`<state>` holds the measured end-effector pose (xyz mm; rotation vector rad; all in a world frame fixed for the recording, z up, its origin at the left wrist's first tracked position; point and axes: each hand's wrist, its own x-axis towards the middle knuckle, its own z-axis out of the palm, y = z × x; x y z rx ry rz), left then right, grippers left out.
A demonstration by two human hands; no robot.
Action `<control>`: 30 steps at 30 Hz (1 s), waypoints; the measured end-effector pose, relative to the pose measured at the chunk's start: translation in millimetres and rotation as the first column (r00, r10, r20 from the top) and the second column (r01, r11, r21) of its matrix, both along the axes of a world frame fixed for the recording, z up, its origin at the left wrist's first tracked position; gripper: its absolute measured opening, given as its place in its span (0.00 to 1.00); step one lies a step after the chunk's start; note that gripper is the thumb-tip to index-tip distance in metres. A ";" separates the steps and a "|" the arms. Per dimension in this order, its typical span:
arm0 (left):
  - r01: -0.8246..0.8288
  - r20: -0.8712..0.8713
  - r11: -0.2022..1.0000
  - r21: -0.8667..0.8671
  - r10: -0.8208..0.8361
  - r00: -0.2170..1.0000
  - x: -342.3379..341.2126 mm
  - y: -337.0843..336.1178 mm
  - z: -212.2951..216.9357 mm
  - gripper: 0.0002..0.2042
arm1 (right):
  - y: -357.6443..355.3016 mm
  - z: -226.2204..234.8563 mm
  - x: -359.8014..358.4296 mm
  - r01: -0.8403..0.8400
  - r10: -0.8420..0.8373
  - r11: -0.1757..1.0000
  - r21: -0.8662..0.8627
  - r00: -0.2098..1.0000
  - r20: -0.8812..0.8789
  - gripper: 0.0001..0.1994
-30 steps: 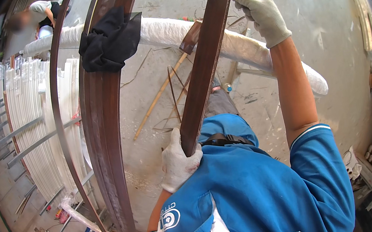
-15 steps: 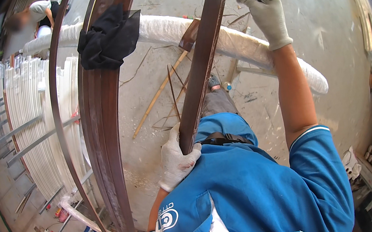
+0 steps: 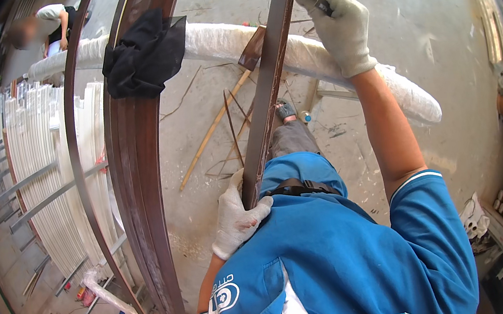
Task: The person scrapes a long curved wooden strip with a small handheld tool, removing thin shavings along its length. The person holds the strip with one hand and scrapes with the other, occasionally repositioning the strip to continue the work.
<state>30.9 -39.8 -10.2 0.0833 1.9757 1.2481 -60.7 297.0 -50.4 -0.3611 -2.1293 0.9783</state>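
Clamped at the near end by the left hand (image 3: 232, 220) beside the blue shirt (image 3: 352, 245), the dark-brown plank (image 3: 270, 72) has rolled, and the curled right hand (image 3: 339, 28), contents unclear, returns within reach of its edge.

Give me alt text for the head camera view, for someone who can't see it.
A gloved left hand grips the near end of a long dark brown strip; the gloved right hand is curled beside its right edge. To the left, black cloth lies over more brown strips.
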 end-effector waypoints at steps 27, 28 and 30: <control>0.047 0.056 0.995 -0.082 -0.042 0.998 -4.1 -1.1 5.5 0.30 | -7.8 1.9 -4.1 0.020 -0.031 0.986 0.164 0.997 0.067 0.22; 0.059 0.035 0.994 -0.088 -0.056 0.998 -4.3 -0.9 6.6 0.30 | -8.6 2.2 -3.0 0.023 -0.035 0.983 0.180 0.997 0.065 0.22; 0.045 0.058 0.996 -0.075 -0.041 0.997 -4.9 0.2 8.9 0.30 | -9.6 2.5 -1.1 0.013 -0.026 0.983 0.181 0.997 0.073 0.22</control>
